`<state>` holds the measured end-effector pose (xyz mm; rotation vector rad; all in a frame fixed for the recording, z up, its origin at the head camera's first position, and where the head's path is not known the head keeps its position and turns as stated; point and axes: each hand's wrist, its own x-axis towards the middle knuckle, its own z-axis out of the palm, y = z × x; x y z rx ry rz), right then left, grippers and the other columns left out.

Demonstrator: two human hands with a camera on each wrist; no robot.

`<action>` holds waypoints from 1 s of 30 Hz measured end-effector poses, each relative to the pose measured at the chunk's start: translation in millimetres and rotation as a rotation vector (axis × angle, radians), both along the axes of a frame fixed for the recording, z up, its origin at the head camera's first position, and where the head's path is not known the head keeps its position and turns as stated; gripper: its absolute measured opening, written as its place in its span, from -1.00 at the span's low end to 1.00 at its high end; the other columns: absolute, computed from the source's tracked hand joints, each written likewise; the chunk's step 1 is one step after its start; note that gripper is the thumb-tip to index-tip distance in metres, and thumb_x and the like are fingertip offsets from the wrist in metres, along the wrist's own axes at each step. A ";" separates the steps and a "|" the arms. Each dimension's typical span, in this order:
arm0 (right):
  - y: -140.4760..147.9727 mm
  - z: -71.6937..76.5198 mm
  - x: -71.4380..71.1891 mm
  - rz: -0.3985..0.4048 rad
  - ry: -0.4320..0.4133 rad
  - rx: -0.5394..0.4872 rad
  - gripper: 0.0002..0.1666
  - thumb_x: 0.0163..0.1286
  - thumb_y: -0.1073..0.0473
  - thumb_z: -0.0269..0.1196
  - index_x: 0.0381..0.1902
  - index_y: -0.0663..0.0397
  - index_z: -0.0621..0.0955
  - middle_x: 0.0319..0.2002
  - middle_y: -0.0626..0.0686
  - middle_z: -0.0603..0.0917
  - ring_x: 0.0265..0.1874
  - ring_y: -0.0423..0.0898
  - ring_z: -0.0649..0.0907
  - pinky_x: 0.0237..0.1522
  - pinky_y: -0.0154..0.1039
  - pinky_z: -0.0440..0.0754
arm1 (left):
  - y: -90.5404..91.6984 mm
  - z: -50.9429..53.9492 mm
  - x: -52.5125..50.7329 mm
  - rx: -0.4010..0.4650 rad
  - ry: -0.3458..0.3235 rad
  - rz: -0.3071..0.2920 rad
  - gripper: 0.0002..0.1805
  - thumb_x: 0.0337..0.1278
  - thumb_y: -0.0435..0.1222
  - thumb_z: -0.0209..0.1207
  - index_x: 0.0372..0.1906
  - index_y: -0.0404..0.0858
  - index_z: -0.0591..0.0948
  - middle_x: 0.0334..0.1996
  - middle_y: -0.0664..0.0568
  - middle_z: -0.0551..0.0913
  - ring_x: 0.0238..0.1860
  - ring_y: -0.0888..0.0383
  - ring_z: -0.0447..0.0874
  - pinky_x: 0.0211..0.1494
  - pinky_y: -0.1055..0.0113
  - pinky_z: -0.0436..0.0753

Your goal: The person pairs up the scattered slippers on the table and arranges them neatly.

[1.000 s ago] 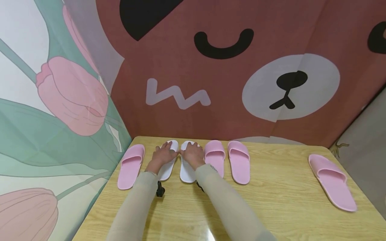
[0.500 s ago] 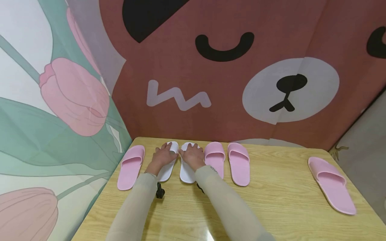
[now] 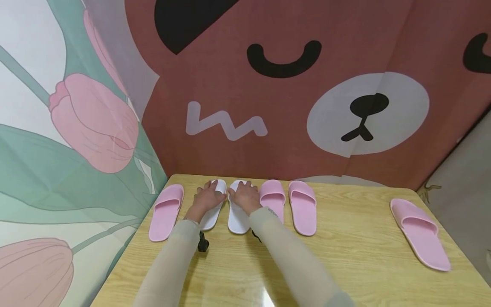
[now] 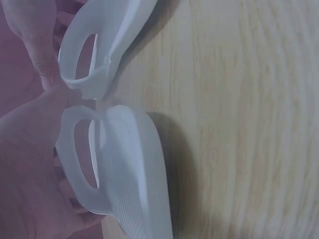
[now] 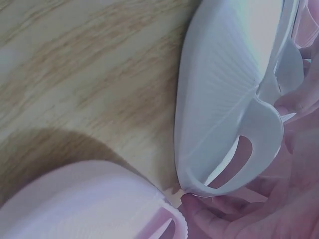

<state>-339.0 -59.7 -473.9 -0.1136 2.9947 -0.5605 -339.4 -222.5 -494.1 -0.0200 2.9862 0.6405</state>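
white slippers sit side by side on the table, one beneath the left hand and one beneath the right hand. each hand grips its slipper from above, across the strap. a pink slipper lies left of the left hand; a pink pair lies right of the right hand, partly behind the sleeve, with a lone pink slipper well apart beyond.

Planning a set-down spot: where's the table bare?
Largest patch: table between the pink pair's right slipper and far-right pink slipper. Smaller: between left sleeve and right sleeve, at the heels of left white slipper and right white slipper. Crowded: back-left row, left hand and right hand on the whites, far-left pink slipper close by.
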 end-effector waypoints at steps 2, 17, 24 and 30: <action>0.8 2.5 1.1 0.005 0.008 0.002 -0.15 0.52 -0.38 -0.02 0.34 0.25 0.48 0.26 0.34 0.48 0.18 0.30 0.55 0.22 0.13 0.51 | 0.4 0.5 -0.1 -0.003 0.002 0.000 -0.06 0.31 0.22 0.07 0.62 -0.15 0.11 0.58 -0.24 0.06 0.48 -0.50 0.02 0.39 -0.44 0.16; 7.8 16.9 0.9 -0.007 0.010 0.014 -0.14 0.52 -0.38 -0.02 0.37 0.22 0.47 0.30 0.30 0.46 0.23 0.28 0.51 0.17 0.15 0.56 | 1.5 11.9 6.8 0.006 0.012 0.018 -0.13 0.38 0.17 0.04 0.59 -0.22 0.16 0.58 -0.28 0.05 0.49 -0.44 0.01 0.40 -0.44 0.11; 14.8 23.5 1.5 -0.014 0.010 0.017 -0.16 0.50 -0.38 0.01 0.34 0.21 0.49 0.28 0.28 0.47 0.23 0.26 0.51 0.13 0.13 0.58 | 1.9 21.7 12.4 -0.013 0.041 0.000 -0.14 0.39 0.16 0.05 0.58 -0.25 0.19 0.57 -0.29 0.07 0.49 -0.41 0.06 0.42 -0.40 0.11; 19.5 25.9 2.0 -0.001 0.035 0.031 -0.17 0.51 -0.38 0.01 0.32 0.22 0.49 0.23 0.27 0.49 0.21 0.26 0.52 0.11 0.13 0.58 | 1.8 23.8 12.7 -0.049 0.078 -0.018 -0.14 0.39 0.18 0.05 0.57 -0.26 0.20 0.55 -0.33 0.10 0.48 -0.42 0.07 0.40 -0.39 0.16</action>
